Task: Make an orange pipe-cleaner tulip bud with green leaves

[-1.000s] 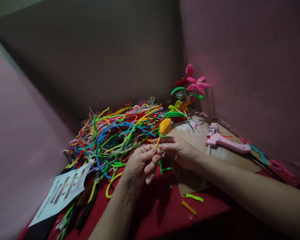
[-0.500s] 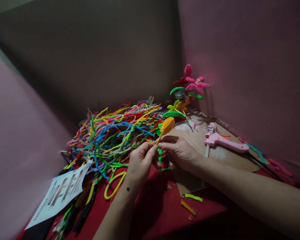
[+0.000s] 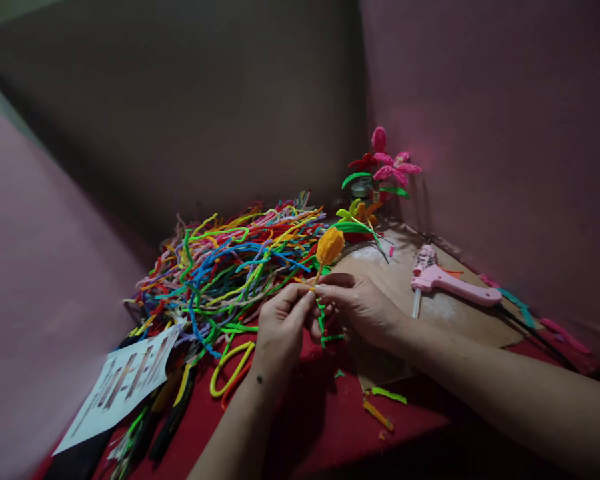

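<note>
An orange pipe-cleaner flower bud (image 3: 330, 246) stands upright on a thin stem between my two hands. My left hand (image 3: 286, 318) pinches that stem low down with thumb and forefinger. From the other side, my right hand (image 3: 363, 308) closes its thumb and finger on the same spot of the stem, and the fingertips of both hands nearly meet. Green pipe-cleaner pieces (image 3: 323, 323) show just below the fingers. The lower end of the stem is hidden by my hands.
A large heap of coloured pipe cleaners (image 3: 230, 267) lies behind my left hand. A pink glue gun (image 3: 445, 280) rests on a board (image 3: 460, 320) at the right. Finished flowers (image 3: 395, 167) stand at the back. Pliers (image 3: 177, 407) and a printed sheet (image 3: 117, 390) lie at left.
The orange bud has turned on its stem from leaning right to more upright, its fuller side now facing me. Both hands keep their pinch at nearly the same place.
</note>
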{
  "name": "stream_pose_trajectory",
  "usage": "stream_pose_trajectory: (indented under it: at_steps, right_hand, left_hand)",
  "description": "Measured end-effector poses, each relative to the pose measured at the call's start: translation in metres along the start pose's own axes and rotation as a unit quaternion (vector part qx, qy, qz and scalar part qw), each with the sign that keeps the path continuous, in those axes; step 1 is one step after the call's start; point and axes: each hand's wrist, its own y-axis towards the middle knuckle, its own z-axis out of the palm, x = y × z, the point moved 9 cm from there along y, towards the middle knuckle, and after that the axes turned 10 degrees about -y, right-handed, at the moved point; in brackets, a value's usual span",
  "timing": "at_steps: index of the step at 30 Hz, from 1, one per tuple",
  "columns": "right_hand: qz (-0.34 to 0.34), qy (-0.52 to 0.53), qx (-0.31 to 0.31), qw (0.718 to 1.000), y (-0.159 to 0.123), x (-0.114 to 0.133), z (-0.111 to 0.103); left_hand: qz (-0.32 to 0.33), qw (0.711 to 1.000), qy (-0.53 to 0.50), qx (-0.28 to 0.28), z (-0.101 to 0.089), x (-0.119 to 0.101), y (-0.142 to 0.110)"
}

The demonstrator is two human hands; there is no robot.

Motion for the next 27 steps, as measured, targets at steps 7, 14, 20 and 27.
stream_pose_trajectory:
  at_steps: [7,14,20,27]
  right_hand:
    - [0.003,0.002,-0.021,1.000,0.007,0.000,-0.014]
    - [-0.012,-0.002,-0.029,1.000,0.010,-0.003,-0.019]
    - [0.011,0.007,-0.113,0.994,0.006,-0.007,-0.030]
    - [0.027,-0.023,-0.137,0.990,0.003,-0.009,-0.032]
  left_hand:
    - [-0.148,0.955,-0.251,0.059,0.012,0.020,0.000]
    - [-0.207,0.944,-0.241,0.092,0.015,0.029,-0.003]
    - [0.087,0.973,0.211,-0.032,-0.003,-0.004,-0.001]
    - [0.318,0.815,0.484,-0.016,0.021,-0.025,-0.018]
